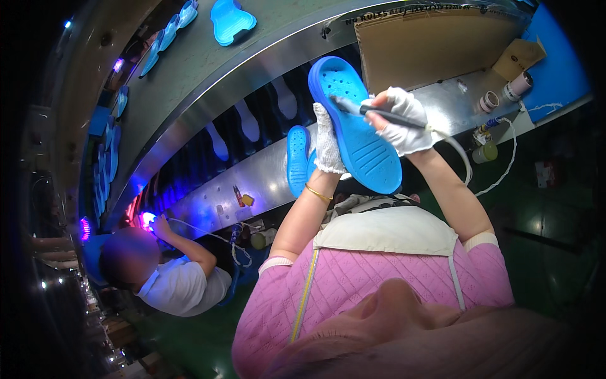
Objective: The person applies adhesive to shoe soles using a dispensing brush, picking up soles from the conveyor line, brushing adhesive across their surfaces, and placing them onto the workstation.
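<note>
A large blue shoe sole (368, 155) is tilted up in front of me, with small holes at its far end and grooves at its near end. My left hand (326, 140), in a white knitted glove, grips its left edge. My right hand (409, 126), in a white glove that leaves fingertips bare, is closed on a black-handled brush (392, 117). A pale hose (459, 151) runs from the brush's back end. The brush's tip meets or hovers just over the sole's upper face, below the holes. Smaller blue soles (297, 158) lie on the metal bench beside my left hand.
A grey conveyor belt (252, 69) carrying blue soles (231, 21) curves along the far side. Cardboard (435, 47) stands at the back right, near small containers (488, 102). To the left, a co-worker (183, 284) reaches toward a bright purple light. Pale soles (247, 120) sit below the belt.
</note>
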`<action>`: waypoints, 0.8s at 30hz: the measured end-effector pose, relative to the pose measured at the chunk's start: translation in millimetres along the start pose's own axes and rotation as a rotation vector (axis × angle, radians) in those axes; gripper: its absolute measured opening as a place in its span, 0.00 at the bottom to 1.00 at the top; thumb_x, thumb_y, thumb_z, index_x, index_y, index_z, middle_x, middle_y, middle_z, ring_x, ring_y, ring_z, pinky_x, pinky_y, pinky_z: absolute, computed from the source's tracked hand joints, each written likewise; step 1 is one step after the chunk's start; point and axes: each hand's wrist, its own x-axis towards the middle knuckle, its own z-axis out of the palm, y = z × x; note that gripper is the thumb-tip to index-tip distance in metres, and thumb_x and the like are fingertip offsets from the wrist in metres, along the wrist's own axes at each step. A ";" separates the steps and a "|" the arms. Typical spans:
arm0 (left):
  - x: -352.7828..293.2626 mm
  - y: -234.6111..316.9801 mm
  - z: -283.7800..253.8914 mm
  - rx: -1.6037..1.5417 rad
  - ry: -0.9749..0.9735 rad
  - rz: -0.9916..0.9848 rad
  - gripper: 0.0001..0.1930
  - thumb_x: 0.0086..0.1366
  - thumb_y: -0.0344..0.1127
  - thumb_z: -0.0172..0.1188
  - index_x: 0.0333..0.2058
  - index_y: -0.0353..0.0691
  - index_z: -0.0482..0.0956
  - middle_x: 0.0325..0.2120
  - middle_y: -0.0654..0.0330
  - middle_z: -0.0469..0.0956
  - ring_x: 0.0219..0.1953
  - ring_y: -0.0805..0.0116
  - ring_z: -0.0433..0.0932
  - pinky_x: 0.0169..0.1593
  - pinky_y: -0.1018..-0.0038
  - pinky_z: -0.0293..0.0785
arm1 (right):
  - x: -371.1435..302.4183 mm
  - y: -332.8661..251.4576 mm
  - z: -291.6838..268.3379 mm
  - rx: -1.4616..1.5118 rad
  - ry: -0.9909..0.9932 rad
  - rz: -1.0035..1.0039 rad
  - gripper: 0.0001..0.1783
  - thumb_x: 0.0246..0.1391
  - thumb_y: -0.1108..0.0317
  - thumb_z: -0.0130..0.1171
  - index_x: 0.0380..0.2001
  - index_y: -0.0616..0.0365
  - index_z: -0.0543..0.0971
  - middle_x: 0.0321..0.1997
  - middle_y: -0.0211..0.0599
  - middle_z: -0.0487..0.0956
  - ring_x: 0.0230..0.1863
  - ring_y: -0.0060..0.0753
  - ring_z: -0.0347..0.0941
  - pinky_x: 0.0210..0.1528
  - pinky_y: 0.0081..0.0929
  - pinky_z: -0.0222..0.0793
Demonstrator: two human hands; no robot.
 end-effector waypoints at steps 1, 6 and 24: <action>2.6 0.5 -0.3 0.010 0.013 0.015 0.51 0.55 0.77 0.43 0.63 0.37 0.55 0.58 0.48 0.65 0.57 0.50 0.69 0.61 0.57 0.65 | 1.3 1.6 3.5 -0.124 -0.074 -0.123 0.11 0.49 0.79 0.62 0.37 0.60 0.74 0.30 0.34 0.76 0.32 0.23 0.75 0.37 0.20 0.72; 13.8 5.3 -11.1 -0.127 -0.051 0.082 0.48 0.58 0.75 0.41 0.64 0.40 0.55 0.57 0.46 0.66 0.56 0.49 0.69 0.61 0.54 0.65 | -13.3 1.7 4.0 0.092 -0.061 0.124 0.08 0.49 0.76 0.63 0.34 0.59 0.76 0.31 0.28 0.75 0.32 0.17 0.72 0.34 0.17 0.69; 11.2 24.4 -11.4 -0.217 -0.034 0.080 0.49 0.55 0.76 0.45 0.61 0.39 0.60 0.55 0.48 0.69 0.55 0.50 0.70 0.59 0.54 0.67 | -29.6 -1.2 -9.4 0.056 -0.163 0.585 0.05 0.51 0.70 0.64 0.32 0.58 0.80 0.29 0.28 0.79 0.31 0.16 0.75 0.35 0.17 0.72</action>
